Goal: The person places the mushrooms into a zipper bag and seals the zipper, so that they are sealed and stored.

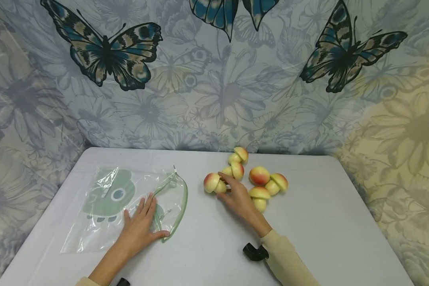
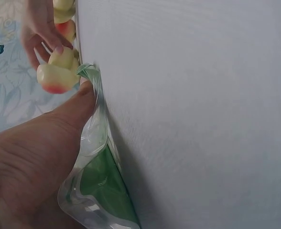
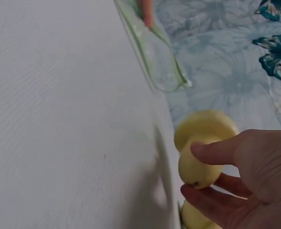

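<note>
My left hand [image 1: 140, 225] rests with straight, spread fingers on a clear plastic zip bag [image 1: 109, 198] that bears a green cartoon print. Its thumb touches the green-edged mouth, which gapes a little; the left wrist view shows the thumb against that green edge [image 2: 101, 86]. With thumb and fingers my right hand [image 1: 240, 200] pinches the stem of a yellow mushroom-shaped toy [image 1: 211, 182] with a reddish cap. In the right wrist view the thumb lies across the toy's stem [image 3: 198, 169]. Whether this toy touches the table cannot be told.
Several similar toy mushrooms [image 1: 259, 175] lie behind and to the right of my right hand, close together. The white table [image 1: 325, 222] meets a butterfly-patterned cloth [image 1: 228, 91] at its back edge. A black strap piece [image 1: 254, 252] is at my right wrist.
</note>
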Action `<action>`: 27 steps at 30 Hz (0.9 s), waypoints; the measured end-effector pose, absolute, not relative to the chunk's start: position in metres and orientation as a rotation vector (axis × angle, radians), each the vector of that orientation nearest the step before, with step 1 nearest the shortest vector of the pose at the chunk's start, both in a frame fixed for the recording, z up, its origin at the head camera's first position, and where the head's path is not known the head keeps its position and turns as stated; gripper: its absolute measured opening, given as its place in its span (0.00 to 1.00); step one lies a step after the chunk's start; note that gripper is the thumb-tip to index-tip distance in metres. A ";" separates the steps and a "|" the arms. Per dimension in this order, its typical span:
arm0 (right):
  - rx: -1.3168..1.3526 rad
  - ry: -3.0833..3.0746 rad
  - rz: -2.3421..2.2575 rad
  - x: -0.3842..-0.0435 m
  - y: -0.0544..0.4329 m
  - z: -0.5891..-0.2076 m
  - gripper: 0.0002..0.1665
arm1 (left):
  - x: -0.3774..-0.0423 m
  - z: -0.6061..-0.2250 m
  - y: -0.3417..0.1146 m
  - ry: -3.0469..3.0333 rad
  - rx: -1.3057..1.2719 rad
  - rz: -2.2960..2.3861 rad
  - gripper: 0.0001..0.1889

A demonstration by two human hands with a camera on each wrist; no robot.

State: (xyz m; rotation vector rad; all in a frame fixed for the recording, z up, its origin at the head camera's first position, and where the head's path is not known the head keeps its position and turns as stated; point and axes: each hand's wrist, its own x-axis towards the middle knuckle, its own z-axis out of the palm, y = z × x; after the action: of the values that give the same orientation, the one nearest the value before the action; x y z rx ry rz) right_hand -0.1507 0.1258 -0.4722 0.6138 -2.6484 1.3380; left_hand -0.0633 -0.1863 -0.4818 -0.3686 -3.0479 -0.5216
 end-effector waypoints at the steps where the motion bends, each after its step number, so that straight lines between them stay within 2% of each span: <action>1: 0.626 -2.652 1.337 -0.151 0.125 -0.472 0.38 | -0.063 -0.482 -0.186 -3.045 -0.370 -0.520 0.59; 20: 0.764 -2.610 1.397 -0.151 0.096 -0.464 0.41 | -0.063 -0.482 -0.184 -3.023 -0.382 -0.499 0.60; 27: 0.820 -2.600 1.407 -0.152 0.083 -0.466 0.35 | -0.064 -0.483 -0.184 -3.019 -0.385 -0.489 0.60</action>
State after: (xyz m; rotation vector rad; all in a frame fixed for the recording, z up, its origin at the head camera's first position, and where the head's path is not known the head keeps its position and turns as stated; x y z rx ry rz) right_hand -0.1519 0.0834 -0.4659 0.8197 -2.5999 1.4072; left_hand -0.0638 -0.1839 -0.4829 -0.3850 -3.0191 -0.4894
